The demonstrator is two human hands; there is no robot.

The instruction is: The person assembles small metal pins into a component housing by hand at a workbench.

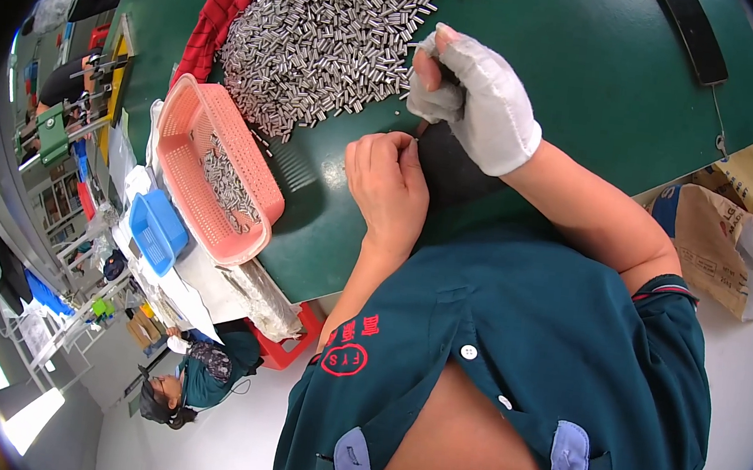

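Note:
A large heap of small shiny metal pins [323, 41] spreads over the green table [583, 101] in front of me. My left hand [387, 181] is bare and rests at the near side of the heap, fingers curled down and pressed together; whatever they may grip is hidden. My right hand [478, 99] wears a white glove with bare fingertips and is raised at the right edge of the heap. Its fingers are bent inward, and anything between them is too small to make out. Beneath both hands lies a dark flat pad [457, 168].
Left of the heap stands a pink perforated basket [260, 168] with more pins inside, beside a blue tray [157, 230]. Red checked cloth [225, 13] borders the heap. A long black object [691, 34] lies far right; paper sacks [716, 239] stand below. Another person [211, 369] sits at lower left.

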